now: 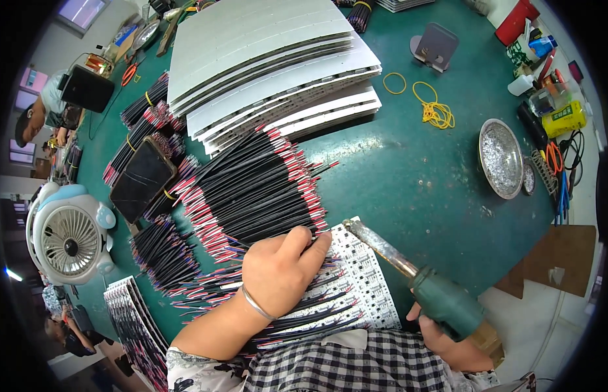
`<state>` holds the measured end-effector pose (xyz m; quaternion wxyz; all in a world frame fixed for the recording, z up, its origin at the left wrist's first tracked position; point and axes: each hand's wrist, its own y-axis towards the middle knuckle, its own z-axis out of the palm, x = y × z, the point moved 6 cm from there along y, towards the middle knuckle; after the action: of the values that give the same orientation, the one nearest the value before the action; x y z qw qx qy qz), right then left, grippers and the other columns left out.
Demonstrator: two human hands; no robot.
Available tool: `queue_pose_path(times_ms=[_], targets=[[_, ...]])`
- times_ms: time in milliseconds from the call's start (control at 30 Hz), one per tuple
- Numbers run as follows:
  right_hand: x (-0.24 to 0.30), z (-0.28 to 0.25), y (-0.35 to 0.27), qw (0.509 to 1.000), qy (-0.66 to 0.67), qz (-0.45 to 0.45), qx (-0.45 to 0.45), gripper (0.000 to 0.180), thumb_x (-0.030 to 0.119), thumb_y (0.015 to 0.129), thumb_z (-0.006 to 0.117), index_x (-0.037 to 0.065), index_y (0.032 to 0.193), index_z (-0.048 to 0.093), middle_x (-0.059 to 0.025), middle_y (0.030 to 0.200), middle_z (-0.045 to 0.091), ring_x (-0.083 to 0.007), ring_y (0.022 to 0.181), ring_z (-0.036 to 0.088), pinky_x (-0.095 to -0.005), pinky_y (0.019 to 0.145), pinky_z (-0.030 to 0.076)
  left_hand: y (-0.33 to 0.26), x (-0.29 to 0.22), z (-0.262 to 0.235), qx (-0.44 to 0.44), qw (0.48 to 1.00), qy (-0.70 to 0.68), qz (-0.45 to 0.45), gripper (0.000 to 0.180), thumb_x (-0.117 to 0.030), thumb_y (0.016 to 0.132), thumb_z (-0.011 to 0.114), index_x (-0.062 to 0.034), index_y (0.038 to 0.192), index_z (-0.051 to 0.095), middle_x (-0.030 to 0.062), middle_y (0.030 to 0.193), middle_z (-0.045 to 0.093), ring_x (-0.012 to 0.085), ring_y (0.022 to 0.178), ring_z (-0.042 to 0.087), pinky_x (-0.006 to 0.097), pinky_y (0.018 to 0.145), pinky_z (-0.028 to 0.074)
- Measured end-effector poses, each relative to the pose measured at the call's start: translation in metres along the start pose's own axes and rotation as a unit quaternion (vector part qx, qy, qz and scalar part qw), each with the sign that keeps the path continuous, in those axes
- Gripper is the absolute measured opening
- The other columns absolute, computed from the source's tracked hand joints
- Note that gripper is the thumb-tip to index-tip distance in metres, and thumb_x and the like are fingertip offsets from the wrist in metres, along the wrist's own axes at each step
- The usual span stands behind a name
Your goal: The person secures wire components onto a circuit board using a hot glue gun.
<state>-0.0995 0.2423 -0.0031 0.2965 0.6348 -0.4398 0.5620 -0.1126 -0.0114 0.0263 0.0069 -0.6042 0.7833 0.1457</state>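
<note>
My left hand (pixel 278 268), with a metal bangle at the wrist, is closed in a pinch at the edge of a white circuit board panel (pixel 362 268). A thin wire seems to be between thumb and forefinger, largely hidden by them. My right hand (pixel 438 336) grips a large soldering iron (pixel 447 304) by its green handle. The iron's metal tip rests over the panel's upper edge. Several dark wires (pixel 327 313) lie in rows across the panel, under and below my left wrist. Just beyond my left hand spreads a pile of black wires (pixel 251 189) with red and white ends.
Stacked white panels (pixel 264 59) stand at the back. Wire bundles and a phone (pixel 144 179) lie left, near a white fan (pixel 70 242). To the right are a metal dish (pixel 501 159), yellow rubber bands (pixel 437 112) and a phone stand (pixel 436 47). Other people sit far left.
</note>
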Motion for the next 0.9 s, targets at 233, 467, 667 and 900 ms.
queue_pose_path(times_ms=[233,467,667,900], targets=[[0.006,0.007,0.003,0.977,-0.199,-0.041,0.066,0.031,0.006,0.07,0.07,0.003,0.101,0.066,-0.0134,0.102,0.064,-0.0289,0.089,0.063,-0.0359,0.076,0.052,-0.001,0.0,0.003,0.006,1.0,-0.02,-0.01,0.038,-0.012,0.065,0.065,-0.0146,0.102,0.07,0.0005,0.08,0.053,0.016,0.055,0.053,0.029,0.048,0.044],[0.002,0.008,0.004,0.975,-0.207,-0.048,0.059,0.031,0.008,0.069,0.072,0.005,0.1,0.067,-0.0135,0.101,0.064,-0.0287,0.088,0.063,-0.0359,0.076,0.052,-0.001,0.004,0.006,0.018,0.999,-0.04,-0.015,0.044,-0.011,0.058,0.07,-0.0151,0.102,0.069,0.0017,0.083,0.053,0.0173,0.056,0.053,0.03,0.049,0.046],[0.006,0.01,0.009,0.972,-0.22,-0.061,0.054,0.033,0.008,0.069,0.073,0.005,0.101,0.066,-0.0131,0.1,0.064,-0.0281,0.086,0.063,-0.0349,0.075,0.052,-0.001,0.005,0.007,0.028,0.998,-0.051,-0.021,0.046,-0.01,0.057,0.071,-0.0145,0.102,0.069,0.0019,0.083,0.052,0.0179,0.057,0.054,0.03,0.05,0.046],[0.012,0.013,0.009,0.963,-0.254,-0.069,0.051,0.035,0.01,0.069,0.074,0.004,0.102,0.064,-0.0122,0.101,0.064,-0.0278,0.088,0.064,-0.0358,0.075,0.052,-0.001,0.005,0.007,0.026,0.998,-0.048,-0.027,0.046,-0.011,0.055,0.072,-0.0146,0.101,0.069,0.0017,0.082,0.051,0.0178,0.058,0.054,0.03,0.05,0.046]])
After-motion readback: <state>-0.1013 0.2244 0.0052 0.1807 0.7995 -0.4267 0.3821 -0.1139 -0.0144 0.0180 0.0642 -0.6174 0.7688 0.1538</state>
